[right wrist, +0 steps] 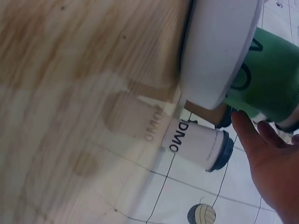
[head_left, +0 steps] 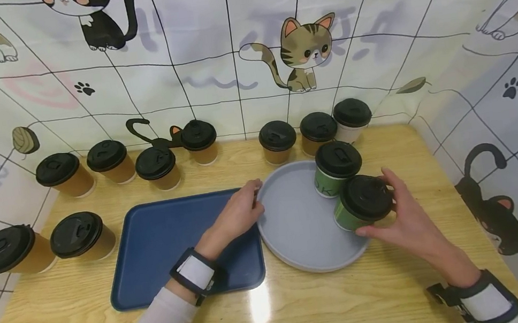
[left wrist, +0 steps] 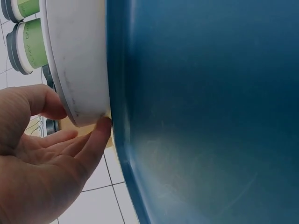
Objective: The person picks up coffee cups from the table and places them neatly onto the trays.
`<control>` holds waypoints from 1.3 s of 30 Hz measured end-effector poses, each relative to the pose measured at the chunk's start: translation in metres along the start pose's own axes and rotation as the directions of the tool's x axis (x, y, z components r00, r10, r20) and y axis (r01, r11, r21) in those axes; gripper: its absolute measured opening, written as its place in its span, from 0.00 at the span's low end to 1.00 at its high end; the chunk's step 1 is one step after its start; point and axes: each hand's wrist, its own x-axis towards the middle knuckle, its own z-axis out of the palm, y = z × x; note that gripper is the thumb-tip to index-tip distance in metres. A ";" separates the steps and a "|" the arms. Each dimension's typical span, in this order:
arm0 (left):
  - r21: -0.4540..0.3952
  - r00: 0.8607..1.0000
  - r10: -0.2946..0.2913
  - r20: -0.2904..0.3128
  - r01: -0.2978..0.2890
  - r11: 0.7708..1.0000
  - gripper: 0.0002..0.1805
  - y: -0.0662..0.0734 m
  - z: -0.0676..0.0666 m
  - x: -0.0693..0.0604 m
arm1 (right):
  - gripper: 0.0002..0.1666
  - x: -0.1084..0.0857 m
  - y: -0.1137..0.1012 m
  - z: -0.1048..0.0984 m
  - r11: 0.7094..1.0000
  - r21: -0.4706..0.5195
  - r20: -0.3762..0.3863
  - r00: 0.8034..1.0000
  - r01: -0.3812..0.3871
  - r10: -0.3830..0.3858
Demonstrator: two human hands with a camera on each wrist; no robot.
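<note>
A round grey tray (head_left: pixel 295 221) stands right of the blue rectangular tray (head_left: pixel 163 248). My left hand (head_left: pixel 240 209) grips the round tray's left edge; in the left wrist view the thumb (left wrist: pixel 53 105) lies at its rim and the fingers at its base. With thumb and fingers around it, my right hand (head_left: pixel 409 218) holds a green paper coffee cup (head_left: pixel 347 216) with a black lid, slightly tilted, at the round tray's right side. A second green paper cup (head_left: pixel 326 183) stands just behind it on that tray. The right hand's far fingers are partly hidden by the cup.
Several brown lidded cups (head_left: pixel 166 179) stand left of and behind the blue tray. Behind the round tray are two brown cups (head_left: pixel 277 155) and a white cup (head_left: pixel 349 133). A cat-print cloth (head_left: pixel 210 81) rises behind and beside the wooden table (head_left: pixel 307 317).
</note>
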 end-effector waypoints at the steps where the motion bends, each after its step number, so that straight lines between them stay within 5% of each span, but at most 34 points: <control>1: 0.001 1.000 0.012 0.003 -0.012 1.000 0.32 0.000 0.000 -0.001 | 0.76 0.000 0.002 -0.002 0.999 0.024 -0.014 1.000 0.027 -0.027; 7: 0.018 0.997 0.077 0.009 -0.077 0.997 0.32 0.000 -0.001 -0.005 | 0.40 0.007 0.016 -0.015 0.959 0.099 -0.198 0.950 0.265 -0.242; 12: 0.013 0.998 0.061 -0.018 -0.061 0.998 0.29 0.000 -0.002 -0.011 | 0.25 0.017 0.020 -0.024 0.967 0.059 -0.328 0.920 0.248 -0.216; 21: -0.001 0.996 0.007 -0.094 -0.007 1.000 0.20 -0.001 -0.003 -0.023 | 0.21 0.029 0.017 -0.030 0.990 0.050 -0.373 0.922 0.129 -0.102; 29: 0.010 0.992 -0.019 -0.126 0.020 1.000 0.22 -0.004 -0.004 -0.025 | 0.21 0.040 0.017 -0.031 0.999 0.009 -0.377 0.926 0.043 -0.037; 39: -0.029 0.996 0.043 -0.078 -0.046 0.999 0.26 -0.004 0.001 -0.013 | 0.26 0.067 0.029 -0.032 0.998 0.019 -0.368 0.928 -0.063 0.065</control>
